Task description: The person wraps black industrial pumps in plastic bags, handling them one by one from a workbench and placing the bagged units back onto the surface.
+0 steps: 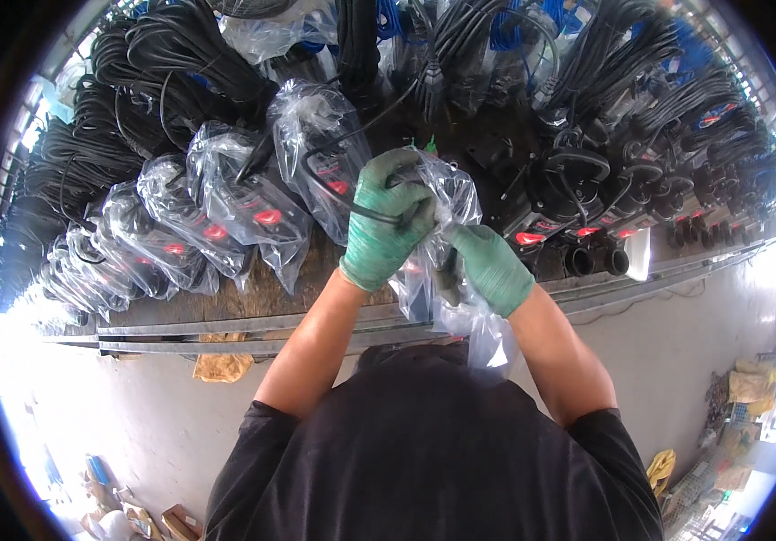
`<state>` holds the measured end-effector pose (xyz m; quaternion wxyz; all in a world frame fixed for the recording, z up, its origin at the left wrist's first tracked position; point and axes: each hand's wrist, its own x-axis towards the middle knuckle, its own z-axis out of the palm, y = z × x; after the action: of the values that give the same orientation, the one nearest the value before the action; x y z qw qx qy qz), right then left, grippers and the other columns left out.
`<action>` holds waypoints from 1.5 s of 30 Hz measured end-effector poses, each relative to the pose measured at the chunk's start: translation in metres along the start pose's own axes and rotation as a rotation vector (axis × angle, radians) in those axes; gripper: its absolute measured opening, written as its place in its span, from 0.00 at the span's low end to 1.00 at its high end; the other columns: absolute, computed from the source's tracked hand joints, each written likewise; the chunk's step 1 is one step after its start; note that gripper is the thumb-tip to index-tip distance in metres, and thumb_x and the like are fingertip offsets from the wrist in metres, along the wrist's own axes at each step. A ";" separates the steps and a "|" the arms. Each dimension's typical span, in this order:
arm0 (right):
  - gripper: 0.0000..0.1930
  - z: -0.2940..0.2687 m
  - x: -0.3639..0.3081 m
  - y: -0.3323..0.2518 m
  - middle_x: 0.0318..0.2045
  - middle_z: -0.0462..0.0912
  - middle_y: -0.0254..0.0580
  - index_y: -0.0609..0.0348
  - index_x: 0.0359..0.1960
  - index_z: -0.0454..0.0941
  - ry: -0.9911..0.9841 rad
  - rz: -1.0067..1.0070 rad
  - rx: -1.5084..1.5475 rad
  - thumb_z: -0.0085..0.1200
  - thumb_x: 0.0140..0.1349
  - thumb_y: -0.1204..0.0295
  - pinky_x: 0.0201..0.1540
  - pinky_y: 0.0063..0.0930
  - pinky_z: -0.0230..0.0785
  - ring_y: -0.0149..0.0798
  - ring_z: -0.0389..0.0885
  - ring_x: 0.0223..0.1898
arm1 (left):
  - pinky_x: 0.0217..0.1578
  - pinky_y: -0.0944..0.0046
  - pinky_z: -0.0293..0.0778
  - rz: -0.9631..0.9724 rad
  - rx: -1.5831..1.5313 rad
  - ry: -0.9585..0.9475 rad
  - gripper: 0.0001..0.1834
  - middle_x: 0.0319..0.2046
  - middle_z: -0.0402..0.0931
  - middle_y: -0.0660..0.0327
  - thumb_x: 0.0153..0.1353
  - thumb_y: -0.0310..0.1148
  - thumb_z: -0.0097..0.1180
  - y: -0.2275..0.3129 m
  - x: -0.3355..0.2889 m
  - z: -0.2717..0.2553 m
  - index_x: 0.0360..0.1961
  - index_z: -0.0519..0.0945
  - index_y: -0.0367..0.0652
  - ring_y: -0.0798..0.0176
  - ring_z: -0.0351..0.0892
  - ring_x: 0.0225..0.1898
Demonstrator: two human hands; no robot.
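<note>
In front of my body a clear plastic bag (460, 194) hangs around a dark tool-like body, mostly hidden by the film and my gloves. My left hand (386, 221), in a green glove, has its fingers curled onto the bag's gathered upper part. A black cable (338, 197) runs up to those fingers from the left. Lower on the other side, my green-gloved right hand (493, 269) pinches the film close to the left fingertips. Just left stands a bagged black machine (320, 153) with a red label.
Several bagged machines (248, 203) line the wooden bench (266, 298) to the left. Unbagged black machines (577, 194) with red labels stand to the right. Coiled black cables (185, 54) pile up behind. A metal rail (199, 345) edges the bench's front. Cardboard boxes (181, 521) lie on the floor.
</note>
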<state>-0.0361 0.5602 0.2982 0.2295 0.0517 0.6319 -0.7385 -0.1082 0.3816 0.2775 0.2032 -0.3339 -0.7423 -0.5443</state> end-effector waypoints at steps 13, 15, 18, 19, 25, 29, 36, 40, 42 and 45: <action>0.17 -0.008 0.021 -0.021 0.34 0.83 0.36 0.53 0.44 0.81 0.616 -0.823 -1.133 0.71 0.51 0.76 0.39 0.40 0.79 0.47 0.85 0.41 | 0.50 0.58 0.76 -0.010 -0.057 -0.084 0.20 0.58 0.73 0.50 0.55 0.17 0.63 0.002 -0.004 -0.014 0.50 0.78 0.40 0.52 0.79 0.52; 0.20 0.003 0.033 -0.030 0.34 0.82 0.39 0.54 0.45 0.80 0.738 -0.796 -1.046 0.71 0.49 0.77 0.41 0.43 0.79 0.50 0.85 0.41 | 0.51 0.53 0.76 -0.112 -0.014 -0.124 0.24 0.55 0.74 0.47 0.49 0.20 0.66 0.013 0.006 -0.019 0.51 0.77 0.40 0.44 0.77 0.50; 0.19 -0.009 0.057 -0.032 0.41 0.80 0.48 0.54 0.47 0.79 0.687 -0.698 -1.111 0.68 0.52 0.74 0.44 0.47 0.78 0.57 0.84 0.43 | 0.49 0.49 0.76 0.047 0.194 -0.110 0.31 0.49 0.76 0.47 0.46 0.22 0.66 0.020 0.026 -0.014 0.56 0.80 0.41 0.41 0.77 0.48; 0.19 -0.012 0.061 -0.033 0.43 0.80 0.49 0.54 0.48 0.79 0.640 -0.689 -1.139 0.68 0.53 0.72 0.45 0.47 0.78 0.58 0.84 0.45 | 0.49 0.49 0.76 0.013 0.249 -0.155 0.31 0.48 0.76 0.47 0.46 0.22 0.65 0.019 0.031 -0.013 0.56 0.80 0.41 0.41 0.77 0.48; 0.17 -0.024 0.018 -0.021 0.41 0.84 0.49 0.61 0.51 0.78 0.556 -0.785 -0.881 0.65 0.60 0.72 0.43 0.41 0.78 0.55 0.85 0.41 | 0.40 0.53 0.78 -0.060 0.362 -0.096 0.20 0.38 0.78 0.51 0.45 0.14 0.58 0.012 0.037 0.003 0.40 0.88 0.40 0.46 0.80 0.41; 0.21 -0.068 -0.020 0.089 0.39 0.87 0.47 0.63 0.54 0.78 0.390 -0.152 -0.642 0.67 0.65 0.66 0.43 0.35 0.79 0.41 0.87 0.38 | 0.38 0.57 0.76 -0.049 0.416 -0.008 0.18 0.36 0.76 0.53 0.44 0.14 0.54 0.001 0.031 0.013 0.36 0.86 0.39 0.50 0.78 0.38; 0.36 -0.040 0.059 0.260 0.34 0.82 0.39 0.55 0.72 0.60 -0.037 0.069 0.142 0.57 0.60 0.79 0.28 0.29 0.74 0.32 0.80 0.26 | 0.41 0.62 0.80 -0.173 0.068 0.049 0.17 0.41 0.79 0.55 0.50 0.13 0.54 -0.023 0.026 0.014 0.42 0.80 0.35 0.58 0.83 0.40; 0.31 -0.063 0.114 0.223 0.34 0.81 0.39 0.56 0.65 0.69 0.106 -0.010 0.108 0.59 0.58 0.79 0.30 0.29 0.73 0.30 0.80 0.29 | 0.44 0.63 0.74 -0.389 -0.064 0.167 0.18 0.40 0.72 0.59 0.45 0.11 0.51 -0.052 0.055 0.016 0.36 0.83 0.36 0.60 0.76 0.41; 0.27 -0.075 0.145 0.210 0.35 0.82 0.39 0.58 0.61 0.73 0.135 -0.047 0.040 0.61 0.58 0.78 0.31 0.29 0.73 0.30 0.80 0.30 | 0.44 0.63 0.74 -0.432 -0.247 0.232 0.17 0.41 0.72 0.58 0.46 0.12 0.52 -0.065 0.078 0.020 0.37 0.82 0.36 0.59 0.76 0.42; 0.20 -0.099 0.185 0.223 0.38 0.83 0.40 0.61 0.57 0.77 0.199 -0.104 -0.285 0.59 0.61 0.77 0.32 0.29 0.74 0.30 0.80 0.30 | 0.45 0.62 0.74 -0.200 0.163 0.050 0.18 0.43 0.72 0.56 0.49 0.15 0.54 -0.114 0.114 0.011 0.42 0.81 0.38 0.56 0.76 0.43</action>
<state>-0.1317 0.5825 0.0083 0.1324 0.0586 0.7515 -0.6436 -0.2687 0.4018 0.2732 0.1928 -0.2268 -0.8083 -0.5080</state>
